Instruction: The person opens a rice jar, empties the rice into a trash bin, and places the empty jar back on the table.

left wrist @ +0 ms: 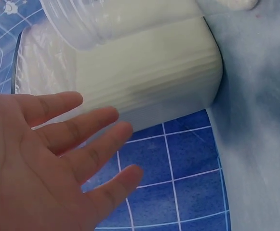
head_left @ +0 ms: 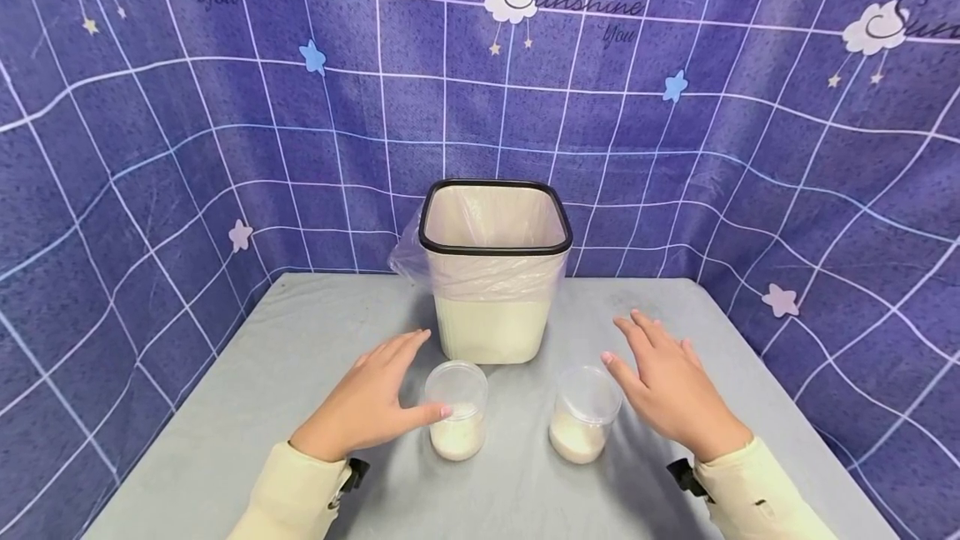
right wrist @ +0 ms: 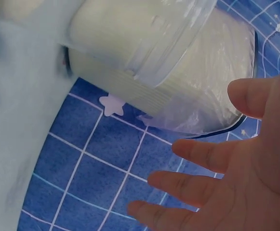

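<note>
Two clear plastic jars stand upright on the table, each with a layer of whitish grainy stuff at the bottom. My left hand (head_left: 375, 402) is beside the left jar (head_left: 457, 386), its fingers extended and its thumb in front of the jar; I cannot tell whether they touch. To the right of the right jar (head_left: 588, 397) hovers my right hand (head_left: 667, 390), fingers spread, with nothing in its grasp. In the left wrist view, the left hand's palm (left wrist: 29, 168) shows no held object. The right palm (right wrist: 246, 178) looks likewise in the right wrist view.
Behind the jars stands a cream bin (head_left: 491, 327) with a black rim, lined by a clear plastic bag (head_left: 495, 273) that bulges out at its left. Grey cloth covers the table (head_left: 330, 315). A blue gridded curtain (head_left: 480, 107) encloses the back and sides.
</note>
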Available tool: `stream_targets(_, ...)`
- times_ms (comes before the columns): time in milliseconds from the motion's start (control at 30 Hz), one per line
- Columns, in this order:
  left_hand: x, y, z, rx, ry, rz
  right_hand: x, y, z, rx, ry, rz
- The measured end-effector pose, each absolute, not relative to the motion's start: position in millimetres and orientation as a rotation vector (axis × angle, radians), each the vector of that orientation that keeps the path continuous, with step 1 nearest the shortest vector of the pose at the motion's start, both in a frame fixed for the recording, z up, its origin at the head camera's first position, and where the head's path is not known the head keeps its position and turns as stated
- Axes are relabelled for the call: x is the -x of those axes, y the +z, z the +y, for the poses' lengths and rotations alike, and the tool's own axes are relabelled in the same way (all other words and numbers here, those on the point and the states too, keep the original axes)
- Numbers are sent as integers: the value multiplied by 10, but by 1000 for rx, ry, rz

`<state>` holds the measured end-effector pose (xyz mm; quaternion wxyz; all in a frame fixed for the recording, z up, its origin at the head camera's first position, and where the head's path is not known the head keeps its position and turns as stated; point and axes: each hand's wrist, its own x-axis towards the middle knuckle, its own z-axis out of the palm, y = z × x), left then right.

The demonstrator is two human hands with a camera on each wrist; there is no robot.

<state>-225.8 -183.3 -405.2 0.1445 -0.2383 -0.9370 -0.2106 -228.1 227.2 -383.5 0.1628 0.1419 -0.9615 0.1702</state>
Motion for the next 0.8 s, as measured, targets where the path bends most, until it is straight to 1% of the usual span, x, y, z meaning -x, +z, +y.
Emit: stream_targets(800,2270,-4149,-1818,733,-707,-2739,2239,-3795,2201,-440,484,-2726)
